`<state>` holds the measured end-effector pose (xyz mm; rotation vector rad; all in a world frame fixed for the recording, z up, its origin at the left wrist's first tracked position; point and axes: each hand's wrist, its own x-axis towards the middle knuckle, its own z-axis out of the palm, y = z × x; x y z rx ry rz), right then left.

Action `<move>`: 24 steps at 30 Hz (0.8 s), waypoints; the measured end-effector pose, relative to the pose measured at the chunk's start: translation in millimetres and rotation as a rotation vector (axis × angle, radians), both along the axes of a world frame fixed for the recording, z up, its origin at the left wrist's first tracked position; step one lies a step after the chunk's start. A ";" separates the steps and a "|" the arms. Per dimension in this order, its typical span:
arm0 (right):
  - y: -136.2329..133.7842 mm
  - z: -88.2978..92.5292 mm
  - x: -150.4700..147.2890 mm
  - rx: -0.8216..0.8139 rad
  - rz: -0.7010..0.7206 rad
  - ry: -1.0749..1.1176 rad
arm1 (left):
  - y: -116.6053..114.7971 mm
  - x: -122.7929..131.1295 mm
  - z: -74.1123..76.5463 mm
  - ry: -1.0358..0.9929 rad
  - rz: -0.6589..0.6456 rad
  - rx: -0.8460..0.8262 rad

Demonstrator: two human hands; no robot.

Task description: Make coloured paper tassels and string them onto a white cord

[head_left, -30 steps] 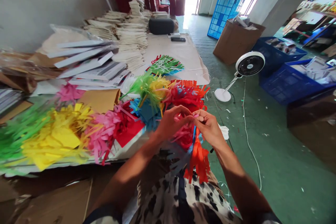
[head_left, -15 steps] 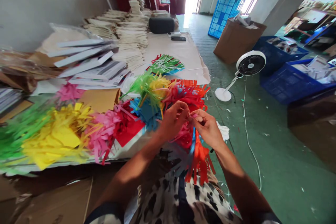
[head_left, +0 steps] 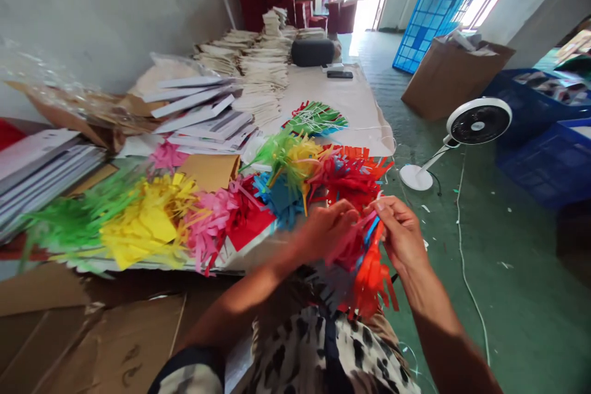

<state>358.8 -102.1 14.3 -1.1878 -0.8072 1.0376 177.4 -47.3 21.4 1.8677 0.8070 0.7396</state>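
Note:
My right hand (head_left: 402, 231) pinches the gathered top of a fringed paper tassel, above the front edge of the table. Orange strips (head_left: 373, 274) dangle from the pinch, with a blue strip and pinkish-red strips beside them. Just left of it, my left hand (head_left: 329, 226) is smeared by motion, its fingers bent, and whether anything is between them cannot be made out. Behind the hands lies a pile of red fringed paper (head_left: 353, 175), with yellow fringe (head_left: 302, 157) and blue fringe (head_left: 279, 194) to its left. A finished-looking green bundle with white string (head_left: 318, 117) rests farther back.
Yellow (head_left: 154, 225), green and pink fringed paper spreads along the table's left front. Flat white packages (head_left: 198, 114) and stacked cloth (head_left: 265, 68) stand behind. A white fan (head_left: 478, 123), a cardboard box (head_left: 455, 77) and blue crates (head_left: 545, 160) are on the floor at right.
The view has swung left, so the table appears farther right. My hands, close together before, have parted; the left has drawn away while the right keeps the tassel top.

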 end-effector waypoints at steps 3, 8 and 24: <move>1.1 4.7 11.1 -0.008 -0.062 0.105 | 13.0 -30.3 4.4 0.140 -0.092 0.016; 6.4 4.7 20.6 0.003 -0.103 0.112 | 45.1 -73.4 3.8 0.537 0.232 0.395; 7.6 -3.9 9.9 -0.026 -0.087 0.101 | 71.1 -74.2 -18.3 0.548 0.009 0.672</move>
